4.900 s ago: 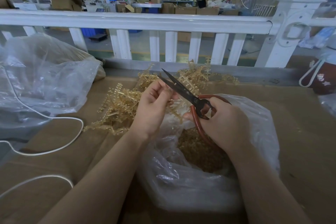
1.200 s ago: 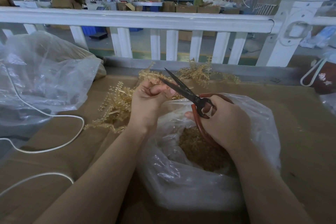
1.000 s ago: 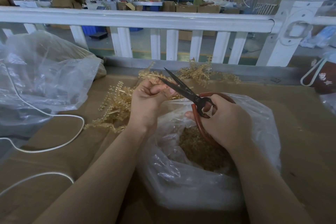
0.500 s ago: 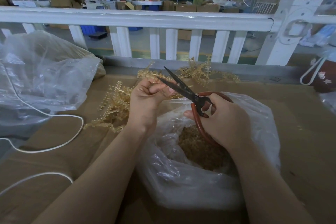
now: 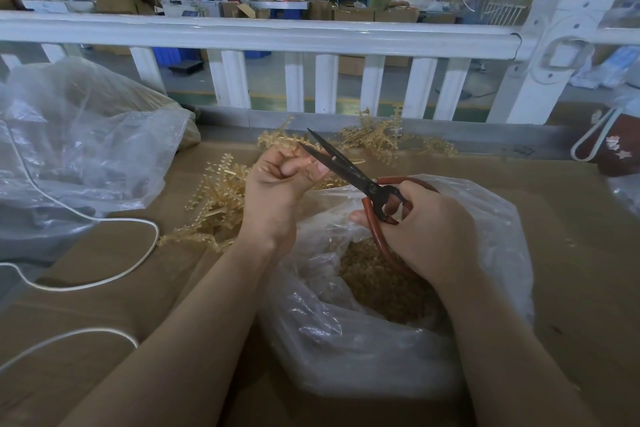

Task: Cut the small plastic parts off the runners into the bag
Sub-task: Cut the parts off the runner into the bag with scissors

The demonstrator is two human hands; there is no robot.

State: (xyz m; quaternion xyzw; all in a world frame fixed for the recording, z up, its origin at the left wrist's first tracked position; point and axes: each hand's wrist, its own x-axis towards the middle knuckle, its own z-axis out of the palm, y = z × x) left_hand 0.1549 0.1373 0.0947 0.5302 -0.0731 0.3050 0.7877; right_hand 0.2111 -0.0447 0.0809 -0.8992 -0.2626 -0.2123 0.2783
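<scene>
My left hand pinches a thin amber plastic runner between thumb and fingers, just above the clear bag. My right hand grips the red-handled scissors; their dark blades are slightly apart and point up-left at the runner. The bag lies open under both hands with a heap of small amber cut parts inside. A pile of uncut amber runners lies on the cardboard behind my left hand.
More runners lie by the white railing at the far edge. A large clear bag fills the left side, and a white cord loops over the brown cardboard surface. A dark red bag sits far right.
Both hands keep almost the same place. Compared with several seconds ago, my left fingers have curled tighter round the runner near the blades.
</scene>
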